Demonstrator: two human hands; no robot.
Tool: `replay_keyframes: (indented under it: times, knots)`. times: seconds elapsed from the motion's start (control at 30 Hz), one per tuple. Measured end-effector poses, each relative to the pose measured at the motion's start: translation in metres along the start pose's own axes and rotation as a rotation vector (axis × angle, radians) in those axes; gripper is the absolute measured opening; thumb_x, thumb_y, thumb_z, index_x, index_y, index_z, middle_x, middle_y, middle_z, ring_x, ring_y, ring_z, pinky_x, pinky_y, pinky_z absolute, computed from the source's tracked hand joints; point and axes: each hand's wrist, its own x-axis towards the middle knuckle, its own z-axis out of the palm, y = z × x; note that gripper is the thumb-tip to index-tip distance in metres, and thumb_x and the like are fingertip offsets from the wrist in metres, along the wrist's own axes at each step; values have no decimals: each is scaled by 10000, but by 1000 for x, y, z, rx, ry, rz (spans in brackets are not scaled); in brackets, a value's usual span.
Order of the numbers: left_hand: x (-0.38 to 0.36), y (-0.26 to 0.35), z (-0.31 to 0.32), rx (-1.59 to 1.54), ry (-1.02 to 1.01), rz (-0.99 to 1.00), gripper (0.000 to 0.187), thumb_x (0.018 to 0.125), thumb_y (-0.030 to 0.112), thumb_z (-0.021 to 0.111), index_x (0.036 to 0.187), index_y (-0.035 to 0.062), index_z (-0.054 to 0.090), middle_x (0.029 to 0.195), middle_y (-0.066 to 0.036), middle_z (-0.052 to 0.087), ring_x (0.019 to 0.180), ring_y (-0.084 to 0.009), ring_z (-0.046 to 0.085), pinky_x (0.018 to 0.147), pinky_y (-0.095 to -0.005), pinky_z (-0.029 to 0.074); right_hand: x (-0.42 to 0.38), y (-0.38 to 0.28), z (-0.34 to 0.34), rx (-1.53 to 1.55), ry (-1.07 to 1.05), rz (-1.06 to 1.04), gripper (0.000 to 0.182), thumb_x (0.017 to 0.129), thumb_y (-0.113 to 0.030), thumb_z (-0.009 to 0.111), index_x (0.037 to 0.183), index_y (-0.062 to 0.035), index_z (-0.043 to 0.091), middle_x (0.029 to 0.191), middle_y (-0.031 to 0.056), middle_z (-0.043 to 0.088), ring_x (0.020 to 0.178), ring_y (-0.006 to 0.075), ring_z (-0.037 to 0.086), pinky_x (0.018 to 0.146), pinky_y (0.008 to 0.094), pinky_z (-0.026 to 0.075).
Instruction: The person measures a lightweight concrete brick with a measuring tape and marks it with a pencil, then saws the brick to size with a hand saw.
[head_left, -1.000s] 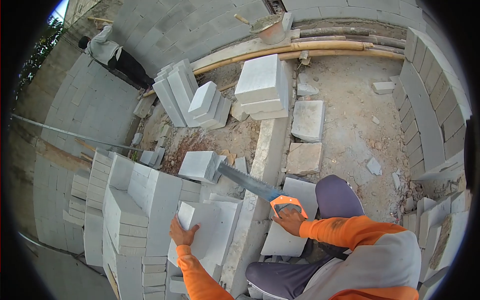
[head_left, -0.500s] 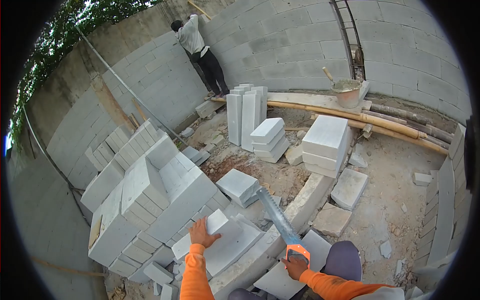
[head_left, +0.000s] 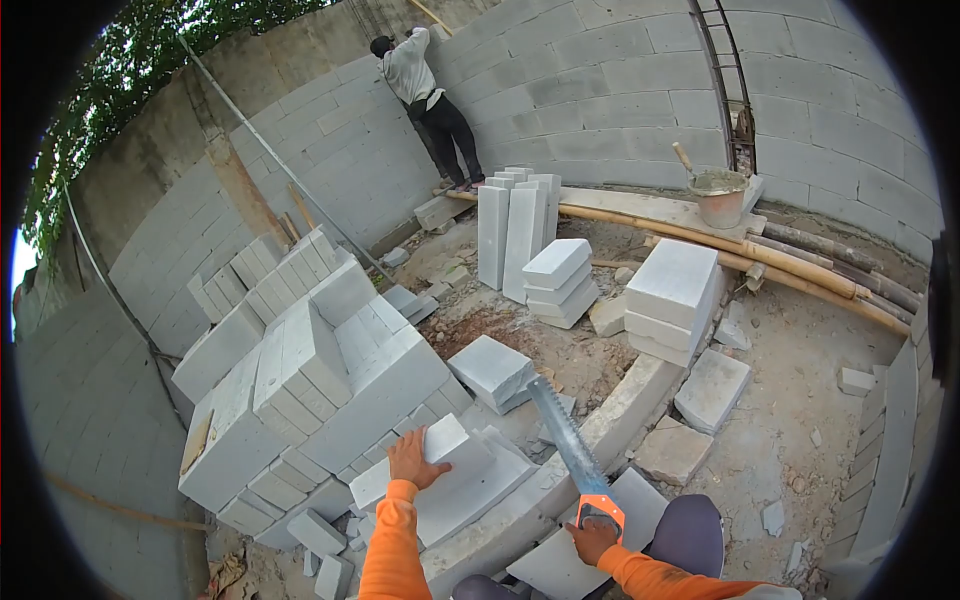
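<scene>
My right hand [head_left: 594,540] is closed round the orange-and-black handle of a hand saw [head_left: 566,436]. Its toothed blade points up and away from me, apart from the block under my other hand. My left hand [head_left: 412,462] grips the near side of a pale lightweight concrete block [head_left: 455,450], thumb over its top and fingers along the edge. This block rests against a larger flat pale block [head_left: 480,498] beneath it. Beside my right hand lies another pale slab [head_left: 560,565], partly hidden by my hand and leg.
A big stack of blocks [head_left: 350,400] rises on the left. A concrete ledge [head_left: 630,400] runs diagonally past the saw. Further off are upright blocks [head_left: 525,240], a mortar bucket [head_left: 720,200] and bamboo poles [head_left: 800,272]. A person [head_left: 425,100] stands at the far wall.
The view has shifted slightly, so the background sits further right and a little lower. Both hands keep their holds on the block and the saw. The far person's pose looks much the same.
</scene>
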Motion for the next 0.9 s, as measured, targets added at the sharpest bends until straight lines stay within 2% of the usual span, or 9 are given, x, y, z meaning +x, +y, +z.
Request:
replay_keyframes:
  times: [0.27, 0.37, 0.47, 0.57, 0.67, 0.77, 0.87, 0.9]
  knots:
    - [5, -5, 2, -10, 8, 14, 1021, 628, 546, 877, 1463, 137, 456, 1309, -105, 559, 1267, -306, 487, 1053, -462, 339, -2, 0, -2, -63, 44, -26, 511, 938, -280, 583, 1448, -292, 548, 1082, 145, 645, 1083, 336, 605, 831, 497, 423]
    - [8, -7, 3, -25, 5, 8, 1027, 621, 548, 881, 1463, 140, 457, 1309, -108, 559, 1271, -306, 490, 1055, -461, 340, -5, 1, -20, -9, -1, -20, 532, 924, -288, 608, 1452, -267, 544, 1106, 157, 652, 1136, 359, 588, 875, 519, 437]
    - [11, -7, 1, -43, -15, -11, 1038, 611, 551, 885, 1464, 142, 457, 1311, -111, 558, 1273, -309, 495, 1060, -462, 339, -10, 2, -55, 64, 66, -11, 564, 906, -297, 653, 1452, -212, 541, 1134, 182, 658, 1156, 388, 595, 942, 520, 455]
    - [21, -15, 5, -60, -33, -21, 1053, 599, 556, 889, 1464, 141, 456, 1312, -111, 558, 1273, -312, 498, 1063, -464, 338, -2, 16, -88, 262, 43, 36, 561, 900, -268, 679, 1435, -159, 547, 1125, 177, 667, 1061, 381, 640, 924, 490, 484]
    - [26, -24, 8, -79, -43, -17, 1066, 588, 558, 893, 1464, 139, 454, 1315, -112, 558, 1276, -316, 498, 1063, -466, 338, 8, 41, -91, 354, 349, 50, 544, 912, -277, 688, 1408, -95, 559, 1128, 178, 668, 1017, 375, 659, 882, 476, 512]
    - [27, -20, 7, -74, -75, -31, 1079, 580, 558, 897, 1467, 137, 450, 1314, -112, 558, 1274, -320, 499, 1061, -467, 339, 15, 57, -94, 447, 366, 187, 501, 909, -245, 693, 1365, -62, 596, 1112, 170, 689, 1041, 346, 662, 885, 453, 523]
    - [29, -25, 12, -67, -59, -1, 1087, 579, 562, 896, 1472, 137, 445, 1305, -114, 559, 1266, -322, 503, 1058, -470, 341, 16, 59, -90, 454, 383, 222, 458, 913, -241, 687, 1325, -51, 625, 1085, 162, 697, 1006, 340, 672, 871, 430, 528]
    - [28, -24, 13, -68, -41, 12, 1089, 580, 563, 895, 1474, 137, 442, 1301, -115, 560, 1263, -322, 505, 1056, -471, 342, 15, 56, -94, 477, 324, 232, 479, 925, -264, 670, 1355, -66, 602, 1108, 194, 674, 1029, 382, 651, 883, 473, 513]
